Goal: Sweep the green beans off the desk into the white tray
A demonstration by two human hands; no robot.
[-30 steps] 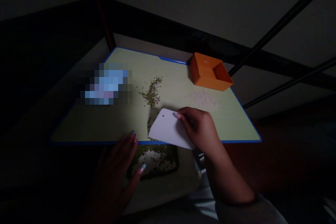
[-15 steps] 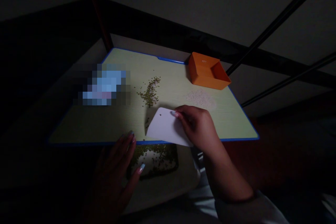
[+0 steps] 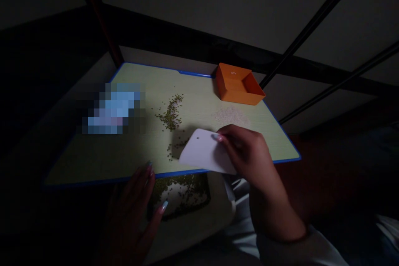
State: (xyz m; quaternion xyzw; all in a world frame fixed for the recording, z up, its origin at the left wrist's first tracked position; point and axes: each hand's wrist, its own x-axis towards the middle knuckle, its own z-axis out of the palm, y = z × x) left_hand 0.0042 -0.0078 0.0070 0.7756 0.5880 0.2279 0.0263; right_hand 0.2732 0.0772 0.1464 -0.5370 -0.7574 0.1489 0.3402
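My right hand (image 3: pixel 249 149) pinches the upper edge of a flat white scraper (image 3: pixel 202 151) with a small hole near one corner. The scraper is tilted over the front part of the pale tabletop (image 3: pixel 124 153). A few green bits (image 3: pixel 171 149) lie just left of it, and a larger patch of green grains (image 3: pixel 171 114) mixed with some white lies farther back. My left hand (image 3: pixel 137 208) has its fingers apart at the table's front edge, beside a dark-rimmed tray (image 3: pixel 208 199) below that holds many of the same green grains.
An orange open box (image 3: pixel 241 87) stands at the back right corner. In front of it lies a spread of whitish grains (image 3: pixel 232 116). A blurred-out blue object (image 3: pixel 115 108) sits on the left side. A wall with dark bars rises behind the table.
The scraper in my right hand has shifted right, away from the loose green bits near the front edge, which now show more. My left hand stays by the tray; the view has turned slightly.
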